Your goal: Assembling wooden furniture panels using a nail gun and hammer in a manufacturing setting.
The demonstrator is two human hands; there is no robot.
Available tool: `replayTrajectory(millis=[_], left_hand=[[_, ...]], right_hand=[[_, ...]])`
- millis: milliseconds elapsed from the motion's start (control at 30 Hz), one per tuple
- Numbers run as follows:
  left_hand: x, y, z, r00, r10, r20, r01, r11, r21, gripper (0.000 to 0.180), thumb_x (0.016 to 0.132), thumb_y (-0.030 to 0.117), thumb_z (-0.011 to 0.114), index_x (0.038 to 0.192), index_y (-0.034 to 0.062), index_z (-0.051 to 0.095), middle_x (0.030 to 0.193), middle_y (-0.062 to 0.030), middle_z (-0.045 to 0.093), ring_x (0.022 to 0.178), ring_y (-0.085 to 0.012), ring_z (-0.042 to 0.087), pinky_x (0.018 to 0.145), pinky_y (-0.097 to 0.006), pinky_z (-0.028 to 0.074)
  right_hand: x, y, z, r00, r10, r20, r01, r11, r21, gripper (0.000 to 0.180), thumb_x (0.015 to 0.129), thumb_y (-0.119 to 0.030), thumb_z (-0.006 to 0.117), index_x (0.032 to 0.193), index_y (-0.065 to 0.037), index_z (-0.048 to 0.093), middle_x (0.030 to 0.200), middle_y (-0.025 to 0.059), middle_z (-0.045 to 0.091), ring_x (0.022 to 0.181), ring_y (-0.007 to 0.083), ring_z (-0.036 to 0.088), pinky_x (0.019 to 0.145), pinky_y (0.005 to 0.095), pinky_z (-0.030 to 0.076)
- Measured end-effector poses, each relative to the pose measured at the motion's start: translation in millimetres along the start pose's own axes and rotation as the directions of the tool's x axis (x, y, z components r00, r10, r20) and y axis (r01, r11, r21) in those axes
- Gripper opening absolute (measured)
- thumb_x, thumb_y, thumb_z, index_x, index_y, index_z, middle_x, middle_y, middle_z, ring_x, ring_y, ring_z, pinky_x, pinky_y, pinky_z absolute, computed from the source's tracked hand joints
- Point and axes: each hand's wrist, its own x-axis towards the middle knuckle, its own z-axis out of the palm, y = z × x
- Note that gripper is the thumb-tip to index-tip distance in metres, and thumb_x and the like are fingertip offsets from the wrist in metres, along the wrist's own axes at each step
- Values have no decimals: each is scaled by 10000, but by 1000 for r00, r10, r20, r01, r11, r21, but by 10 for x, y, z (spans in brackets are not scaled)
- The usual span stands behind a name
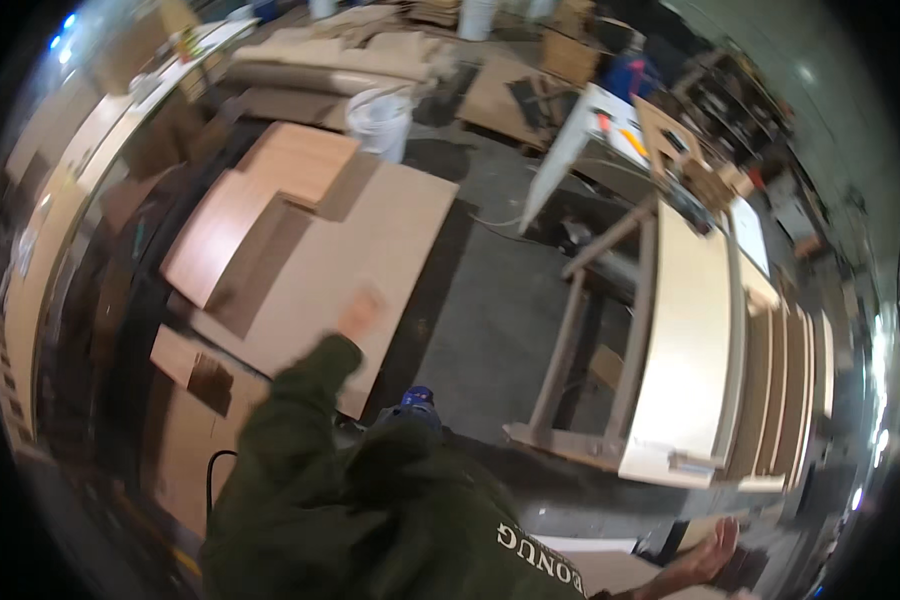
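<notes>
My left hand [362, 312], smeared by motion, is over a large flat wooden board [390, 225]; whether it touches the surface I cannot tell. Two wood-toned panels, a squarer one [300, 160] and a longer one [215, 235], lie on the far left part of that board. At the lower right, my right hand [712, 556] is held out from my body with its fingers stretched and nothing visible in them. Close to it are pale boards [610, 568] at the bottom edge, partly hidden by my green sleeve and torso.
To the right, a wooden frame [625, 350] supports a pale panel [685, 345], with several more panels [770, 390] stacked beside it. Ahead stand a white bucket [380, 118] and a white table [560, 150] with tools. Brown rolls [310, 78] lie behind; a cord [495, 222] crosses the floor.
</notes>
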Motion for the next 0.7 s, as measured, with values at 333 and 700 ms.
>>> replayTrajectory(millis=[333, 700], left_hand=[[908, -163, -2476, 647, -639, -417, 761, 506, 406, 283, 816, 244, 541, 925, 9, 655, 926, -233, 646, 876, -383, 623, 765, -472, 485], [2542, 643, -638, 763, -594, 255, 583, 802, 127, 446, 762, 314, 669, 1145, 104, 583, 1147, -135, 567, 1050, -356, 551, 884, -436, 448]], right_hand=[[1012, -1156, 3802, 759, -63, 648, -364, 784, 503, 337, 840, -132, 586, 1124, 48, 564, 1077, 159, 613, 992, 248, 587, 888, 353, 447], [950, -3544, 8226, -12, -486, 874, -599, 704, 383, 373, 894, -223, 605, 1194, -9, 549, 1100, 136, 637, 1033, 182, 604, 865, 289, 470]])
